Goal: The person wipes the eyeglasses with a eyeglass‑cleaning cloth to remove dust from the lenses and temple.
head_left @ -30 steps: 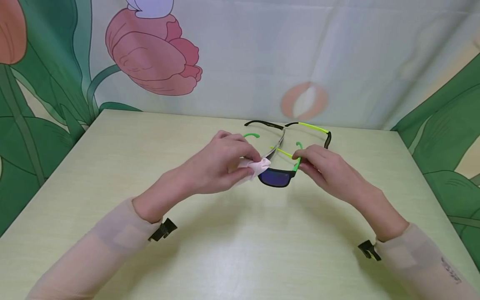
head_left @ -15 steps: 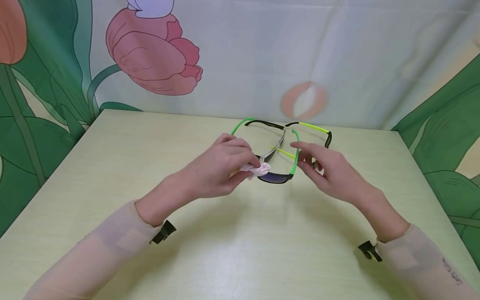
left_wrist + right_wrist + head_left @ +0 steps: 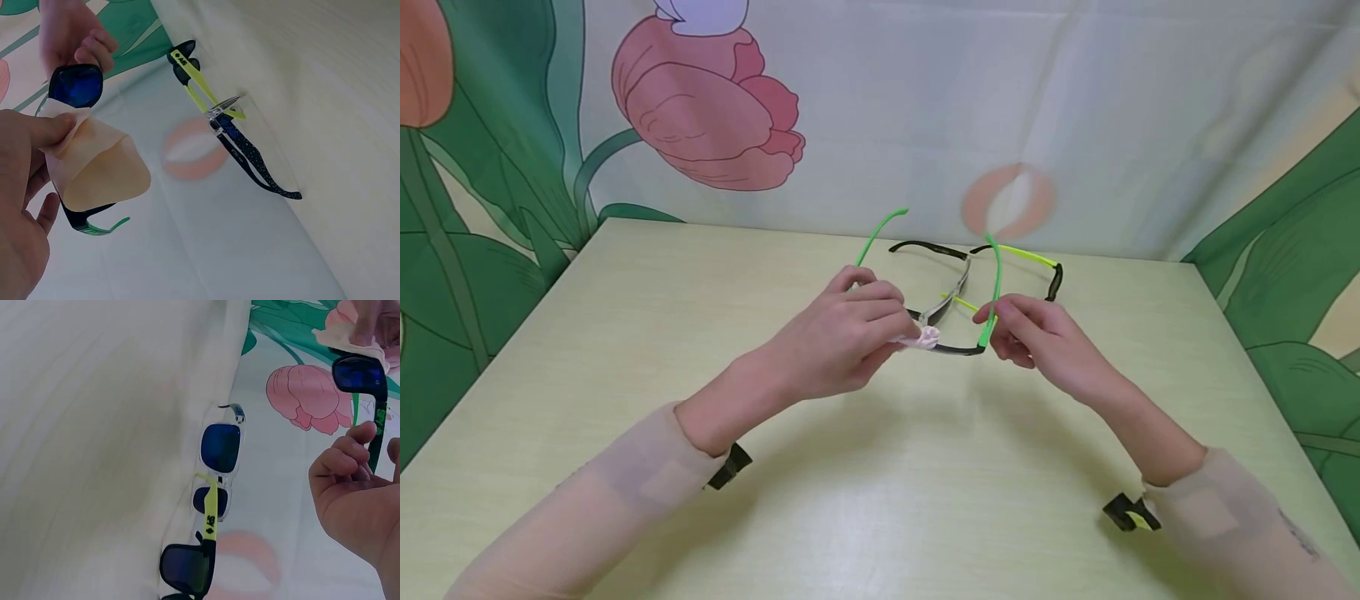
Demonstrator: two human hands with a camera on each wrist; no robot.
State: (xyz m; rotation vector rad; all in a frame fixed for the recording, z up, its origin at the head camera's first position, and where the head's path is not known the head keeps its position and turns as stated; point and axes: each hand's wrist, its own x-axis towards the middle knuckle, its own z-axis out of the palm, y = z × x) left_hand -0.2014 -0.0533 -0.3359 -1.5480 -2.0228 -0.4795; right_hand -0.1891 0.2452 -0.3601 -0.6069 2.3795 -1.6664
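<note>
Black-framed sunglasses (image 3: pixel 958 350) with green temples are held above the table, their blue lens (image 3: pixel 78 86) uncovered on the right-hand side. My left hand (image 3: pixel 842 337) pinches a pale pinkish cloth (image 3: pixel 103 164) folded over the other lens, which is hidden beneath it. Around the right green temple (image 3: pixel 997 275), the fingers of my right hand (image 3: pixel 1045 337) are curled, close to the hinge. The right wrist view has that temple passing between the thumb and the bent fingers of my right hand (image 3: pixel 353 487).
Behind the hands, clear-framed sunglasses (image 3: pixel 220 448) with dark temples lie on the table (image 3: pixel 850 500). Beside them are black sunglasses (image 3: pixel 185 569) with yellow-green temples. A printed curtain (image 3: pixel 880 108) hangs along the table's back edge.
The held sunglasses have tilted, so their green temples point farther up and the bare lens no longer faces the head camera. My right fingers have shifted on the temple; the left keeps the cloth.
</note>
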